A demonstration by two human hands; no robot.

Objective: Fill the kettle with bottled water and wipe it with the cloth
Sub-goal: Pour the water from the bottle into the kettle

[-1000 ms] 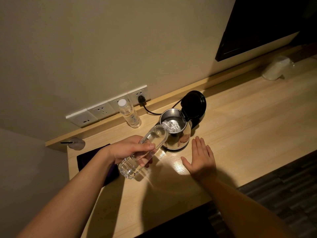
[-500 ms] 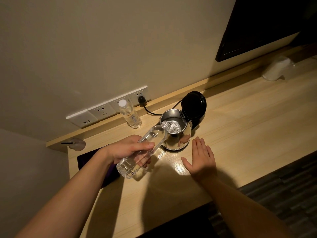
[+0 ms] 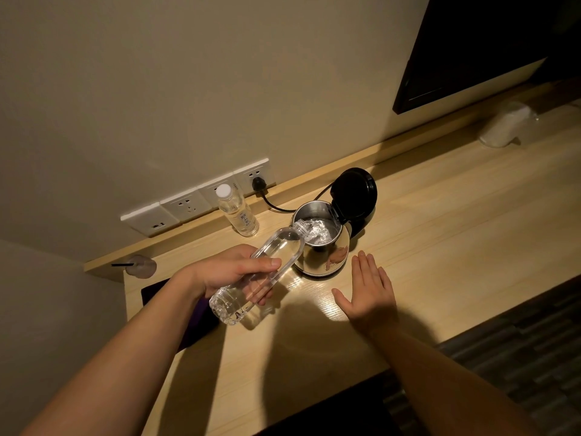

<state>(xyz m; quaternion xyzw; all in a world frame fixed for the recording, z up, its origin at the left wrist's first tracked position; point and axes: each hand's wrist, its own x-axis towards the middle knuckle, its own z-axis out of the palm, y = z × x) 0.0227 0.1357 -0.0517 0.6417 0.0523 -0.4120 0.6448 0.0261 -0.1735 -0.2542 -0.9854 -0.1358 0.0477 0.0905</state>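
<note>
Tabletop (image 3: pixel 440 247) fills lower right; kettle (image 3: pixel 323 253) at centre, lid up. Left hand (image 3: pixel 232 272), fingers clamped on tilted bottle (image 3: pixel 261 272), mouth over kettle rim, pouring. Right hand (image 3: pixel 367 291) flat, fingers apart. Cloth (image 3: pixel 201 322) lower left. Keep mouth inside rim, tilt slowly.

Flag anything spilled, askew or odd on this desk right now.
Nothing stands out. The left hand tips the open bottle into the kettle, whose lid is up; no spill shows on the desk. The right hand lies flat beside it.
</note>
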